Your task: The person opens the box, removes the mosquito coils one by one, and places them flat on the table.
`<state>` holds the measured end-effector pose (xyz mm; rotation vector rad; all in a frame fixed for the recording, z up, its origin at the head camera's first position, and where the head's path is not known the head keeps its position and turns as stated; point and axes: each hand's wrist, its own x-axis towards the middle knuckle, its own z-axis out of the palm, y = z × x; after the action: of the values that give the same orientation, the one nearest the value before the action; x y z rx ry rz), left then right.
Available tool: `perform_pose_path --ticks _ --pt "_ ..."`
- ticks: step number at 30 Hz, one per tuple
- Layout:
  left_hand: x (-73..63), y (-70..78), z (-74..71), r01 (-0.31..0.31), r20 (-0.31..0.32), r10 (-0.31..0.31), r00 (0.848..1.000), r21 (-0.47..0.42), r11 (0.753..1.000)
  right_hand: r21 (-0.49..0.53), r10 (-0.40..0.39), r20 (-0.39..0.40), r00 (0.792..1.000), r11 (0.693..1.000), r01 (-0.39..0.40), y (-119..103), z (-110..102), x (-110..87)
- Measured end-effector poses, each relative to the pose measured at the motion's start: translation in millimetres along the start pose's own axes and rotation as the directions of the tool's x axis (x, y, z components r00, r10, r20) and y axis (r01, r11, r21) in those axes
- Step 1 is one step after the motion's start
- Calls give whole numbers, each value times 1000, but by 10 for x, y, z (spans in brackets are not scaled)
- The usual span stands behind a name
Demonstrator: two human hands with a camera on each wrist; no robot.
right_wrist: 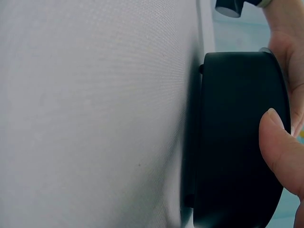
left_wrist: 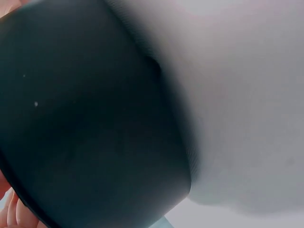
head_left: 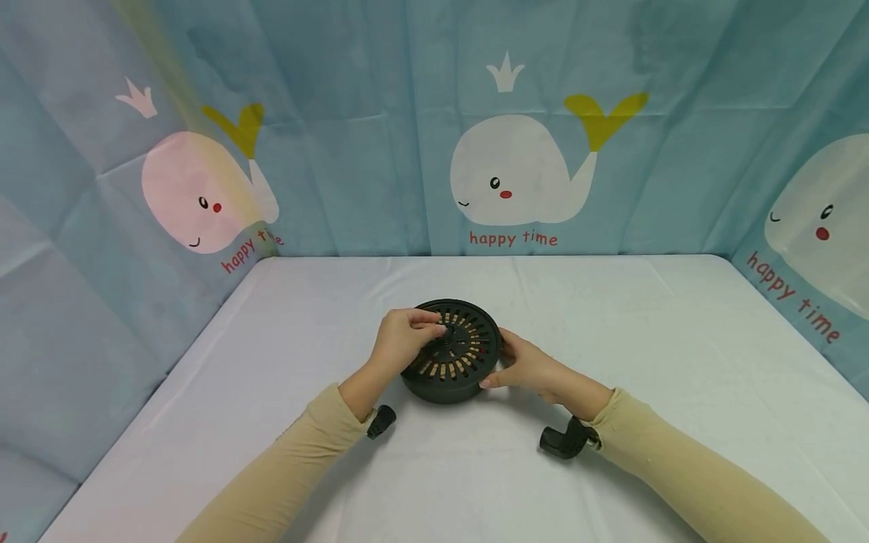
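Round black container [head_left: 441, 392], slotted lid [head_left: 490, 343] on top — left hand [head_left: 400, 339] pinching its central knob [head_left: 451, 333], right hand [head_left: 528, 367] gripping the container's right side — upon white tablecloth [head_left: 611, 317].

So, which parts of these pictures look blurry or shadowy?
Head view: soft shadows under the beige fabric sleeves on the white cloth; left wrist view: cloth blurred beside the round, black, slotted-top container; right wrist view: weave visible, soft shadow along the container.
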<state>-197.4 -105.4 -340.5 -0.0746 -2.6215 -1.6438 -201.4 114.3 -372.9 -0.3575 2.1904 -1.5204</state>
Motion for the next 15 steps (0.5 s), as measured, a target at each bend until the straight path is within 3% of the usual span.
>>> perform_pose_path --ticks 8,15 --pt "-4 2 -18 -4 1 4 1000 -44 999 5 8 4 1000 1000 -8 -9 -2 -12" --pt "14 54 -125 -19 -9 19 1000 -97 995 -11 28 2 1000 1000 -28 -21 -3 -18"
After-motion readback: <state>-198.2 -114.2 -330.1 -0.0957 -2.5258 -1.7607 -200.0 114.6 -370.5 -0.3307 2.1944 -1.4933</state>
